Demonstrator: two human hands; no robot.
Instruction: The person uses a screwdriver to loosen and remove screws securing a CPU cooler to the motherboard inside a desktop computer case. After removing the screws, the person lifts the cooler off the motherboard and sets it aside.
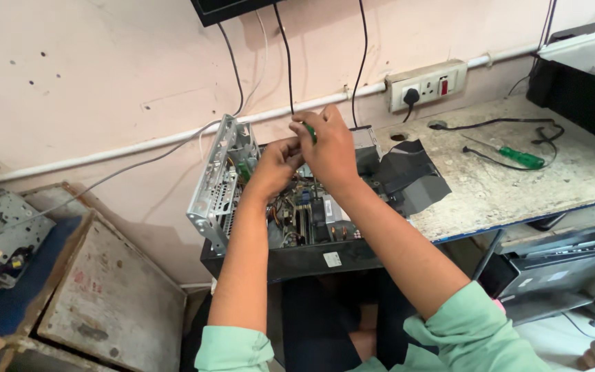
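Counts at the workbench

One open computer case (290, 213), two green-handled screwdrivers (521, 158), two hands (328, 148), one wall socket strip (427, 85), three hanging cables (288, 62).

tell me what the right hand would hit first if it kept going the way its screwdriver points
Probably the circuit board inside the open computer case; the right hand aims its green-handled screwdriver downward there, though depth is unclear.

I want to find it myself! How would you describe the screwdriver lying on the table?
Look at the speckled table on the right, below the wall socket. The screwdriver lies there beside a black cable, away from the open computer. Its bright green handle sets it apart.
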